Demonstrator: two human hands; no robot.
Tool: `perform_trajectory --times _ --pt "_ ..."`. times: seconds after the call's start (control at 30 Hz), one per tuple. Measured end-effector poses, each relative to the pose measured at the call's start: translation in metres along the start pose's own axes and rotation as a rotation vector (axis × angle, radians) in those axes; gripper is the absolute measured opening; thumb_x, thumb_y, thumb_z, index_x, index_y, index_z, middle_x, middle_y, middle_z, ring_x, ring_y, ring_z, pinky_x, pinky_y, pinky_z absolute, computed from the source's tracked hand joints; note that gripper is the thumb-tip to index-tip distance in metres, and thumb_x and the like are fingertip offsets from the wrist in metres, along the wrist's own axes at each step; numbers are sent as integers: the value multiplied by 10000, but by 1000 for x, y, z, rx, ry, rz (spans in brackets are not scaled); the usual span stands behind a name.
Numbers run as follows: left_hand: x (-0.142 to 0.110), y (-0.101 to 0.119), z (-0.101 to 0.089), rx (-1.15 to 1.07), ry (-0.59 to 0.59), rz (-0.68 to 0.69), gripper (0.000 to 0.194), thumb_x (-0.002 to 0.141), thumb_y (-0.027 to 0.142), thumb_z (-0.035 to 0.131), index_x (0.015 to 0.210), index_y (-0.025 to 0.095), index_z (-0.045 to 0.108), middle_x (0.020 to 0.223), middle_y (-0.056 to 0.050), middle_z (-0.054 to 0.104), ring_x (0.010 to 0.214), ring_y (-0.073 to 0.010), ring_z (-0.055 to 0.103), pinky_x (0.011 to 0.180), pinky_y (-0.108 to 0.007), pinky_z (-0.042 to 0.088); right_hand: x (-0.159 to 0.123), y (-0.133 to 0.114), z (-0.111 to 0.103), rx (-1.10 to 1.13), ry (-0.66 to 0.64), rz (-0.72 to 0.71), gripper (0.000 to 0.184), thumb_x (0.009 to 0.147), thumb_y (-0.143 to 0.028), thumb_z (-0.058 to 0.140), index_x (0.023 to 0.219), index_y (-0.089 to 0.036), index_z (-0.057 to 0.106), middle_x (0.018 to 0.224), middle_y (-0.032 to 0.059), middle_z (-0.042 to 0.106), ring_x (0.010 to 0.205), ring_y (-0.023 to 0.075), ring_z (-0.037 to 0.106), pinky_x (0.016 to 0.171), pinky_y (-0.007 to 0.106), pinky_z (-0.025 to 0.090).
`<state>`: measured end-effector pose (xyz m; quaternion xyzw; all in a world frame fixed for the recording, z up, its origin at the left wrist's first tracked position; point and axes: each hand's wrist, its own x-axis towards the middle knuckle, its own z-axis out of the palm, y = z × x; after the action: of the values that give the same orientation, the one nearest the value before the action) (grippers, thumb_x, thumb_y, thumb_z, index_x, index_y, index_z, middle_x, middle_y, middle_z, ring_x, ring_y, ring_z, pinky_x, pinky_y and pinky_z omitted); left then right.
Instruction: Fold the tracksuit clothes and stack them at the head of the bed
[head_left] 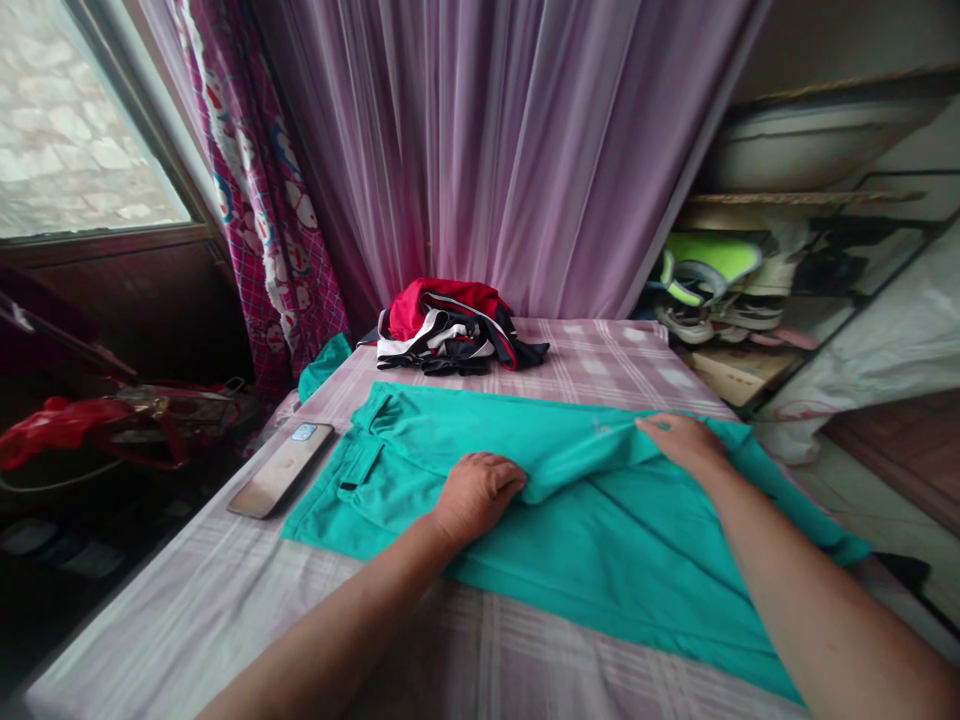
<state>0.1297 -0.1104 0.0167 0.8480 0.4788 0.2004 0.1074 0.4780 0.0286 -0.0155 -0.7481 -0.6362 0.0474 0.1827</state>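
Note:
A teal garment point(600, 540) lies spread across the checked cloth of the table, with two strap-like tabs near its left end. Whether it is a jacket or trousers I cannot tell. My left hand point(480, 492) is closed on a fold near the middle of the garment. Farther right, the fingers of my right hand point(686, 442) pinch its upper layer near the far edge. Between both hands the fabric rises in a loose ridge. A small pale mark shows on the cloth just left of my right fingers.
A phone point(281, 470) lies left of the garment. Behind it sits a heap of red, black and white clothing point(457, 330), near a purple curtain point(510, 150). A shoe rack point(750, 385) stands at right; red plastic point(56, 430) is at left.

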Motion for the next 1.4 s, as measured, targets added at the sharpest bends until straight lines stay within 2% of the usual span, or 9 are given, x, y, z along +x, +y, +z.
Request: perform_trajectory --times 0.1,0.27,0.33,0.53,0.67,0.8,0.97,1.23,1.4 --pt "0 6 3 -63 1 45 262 995 320 473 1044 243 718 1154 -21 746 1073 -174 668 1011 -356 461 -9 -2 -8 -122 -39 75 361 837 -490 542 988 -251 767 1104 129 726 1054 353 639 863 490 487" --pt "-5 5 4 -98 -66 25 265 954 418 541 1104 262 694 1252 -38 708 1218 -219 606 1129 -462 365 -32 -12 -13 -197 69 -43 429 887 -400 471 1236 -237 660 1291 135 647 1218 348 542 1008 593 373" --pt "-6 5 2 -109 -78 27 280 962 432 519 1104 259 690 1243 -39 710 1203 -216 614 1127 -454 368 -37 -19 -16 -195 116 -107 411 910 -364 437 1236 -243 654 1322 123 633 1243 326 525 1043 584 337" --pt "-1 26 5 39 -70 -28 534 827 559 672 1241 224 625 1248 -100 678 1156 -288 608 1048 -480 434 -35 -35 -24 -173 1 -43 359 910 -413 492 1157 -251 696 1120 94 734 1151 302 603 1019 507 385" --pt "3 37 7 202 -149 0 270 935 367 564 1126 224 691 1121 -95 701 1040 -260 634 923 -414 507 -30 -26 -23 -69 -39 6 292 880 -387 535 1065 -261 723 1053 74 751 1071 278 651 949 432 453" --pt "0 29 7 173 -99 36 277 987 271 437 1063 222 699 1059 -79 714 968 -223 646 896 -378 519 -26 -10 -21 302 -53 47 198 806 -304 584 922 -218 720 997 63 754 963 227 679 851 334 500" --pt "-7 19 13 46 -50 111 147 925 229 548 1031 212 649 1285 -82 669 1221 -242 583 1079 -436 441 -29 0 -20 445 -54 85 113 734 -268 622 781 -192 692 831 57 745 839 204 685 782 297 515" --pt "-7 20 16 19 -142 109 128 928 226 528 1030 222 606 1390 -87 612 1337 -252 508 1159 -543 334 -27 -5 -23 527 27 143 315 805 -338 534 1027 -162 671 906 71 738 867 217 679 749 300 526" --pt "-9 26 10 -29 -156 94 193 882 379 619 989 219 607 1288 -82 671 1246 -271 576 1136 -544 341 -33 -15 -34 301 118 105 360 745 -153 526 1056 -197 702 1078 93 731 1078 273 632 963 397 465"
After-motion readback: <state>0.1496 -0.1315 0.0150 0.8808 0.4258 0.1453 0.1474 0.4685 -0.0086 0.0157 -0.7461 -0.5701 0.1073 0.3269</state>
